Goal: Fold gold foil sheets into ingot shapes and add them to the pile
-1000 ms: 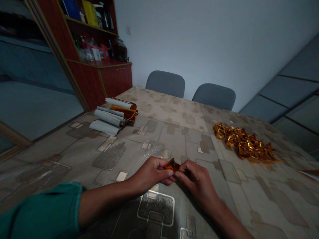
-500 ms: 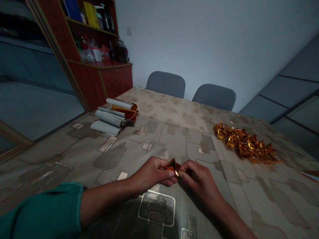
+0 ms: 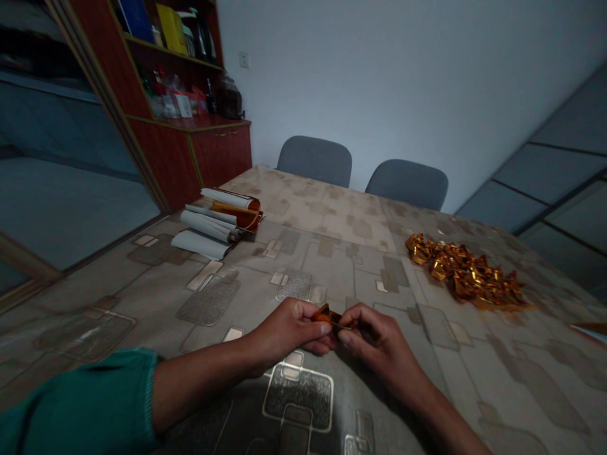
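A small piece of folded gold foil paper (image 3: 323, 313) is held between my two hands, above the near part of the table. My left hand (image 3: 294, 325) pinches its left side between thumb and fingers. On the other side, my right hand (image 3: 372, 330) grips the right edge with thumb and forefinger. Fingers cover much of the foil paper, so its full shape is hidden. Off to the right lies a cluster of several folded gold foil pieces (image 3: 467, 273), apart from both hands.
Rolled stacks of grey-backed gold paper (image 3: 208, 224) lie at the left of the patterned tablecloth (image 3: 327, 253). Two grey chairs (image 3: 315, 161) stand behind the far edge. A reddish wooden cabinet (image 3: 220, 151) with shelved goods is at the back left. Something flat pokes in at the right edge.
The pointed flap of the foil paper stood up higher before and now sits lower and flatter. My right fingers have shifted slightly on its edge; my left hand stays nearly in place.
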Available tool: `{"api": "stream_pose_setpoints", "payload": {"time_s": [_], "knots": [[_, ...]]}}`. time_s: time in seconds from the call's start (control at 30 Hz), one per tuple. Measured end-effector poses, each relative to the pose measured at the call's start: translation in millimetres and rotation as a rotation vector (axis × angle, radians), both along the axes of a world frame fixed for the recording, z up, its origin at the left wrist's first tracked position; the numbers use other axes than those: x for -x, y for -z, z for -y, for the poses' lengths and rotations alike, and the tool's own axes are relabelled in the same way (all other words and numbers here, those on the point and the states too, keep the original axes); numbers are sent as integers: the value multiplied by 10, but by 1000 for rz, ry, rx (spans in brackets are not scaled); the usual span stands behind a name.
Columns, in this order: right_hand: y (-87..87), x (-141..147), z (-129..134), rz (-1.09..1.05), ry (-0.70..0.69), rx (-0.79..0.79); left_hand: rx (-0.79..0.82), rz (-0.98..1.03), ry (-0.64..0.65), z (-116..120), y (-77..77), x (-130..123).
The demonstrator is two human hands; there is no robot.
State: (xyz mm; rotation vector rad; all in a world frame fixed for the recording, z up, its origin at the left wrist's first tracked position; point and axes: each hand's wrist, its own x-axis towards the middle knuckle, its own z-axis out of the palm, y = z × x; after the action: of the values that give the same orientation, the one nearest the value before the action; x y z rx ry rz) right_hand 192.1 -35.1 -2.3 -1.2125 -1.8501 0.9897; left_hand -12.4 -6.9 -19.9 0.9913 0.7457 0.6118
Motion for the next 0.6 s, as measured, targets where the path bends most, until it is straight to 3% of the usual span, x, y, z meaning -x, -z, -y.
{"api": "stream_pose_setpoints", "payload": {"time_s": [0.6], "knots": [[55,45,-9,212,34,-172,-16,-31,-3,-4,7,-5]]}}
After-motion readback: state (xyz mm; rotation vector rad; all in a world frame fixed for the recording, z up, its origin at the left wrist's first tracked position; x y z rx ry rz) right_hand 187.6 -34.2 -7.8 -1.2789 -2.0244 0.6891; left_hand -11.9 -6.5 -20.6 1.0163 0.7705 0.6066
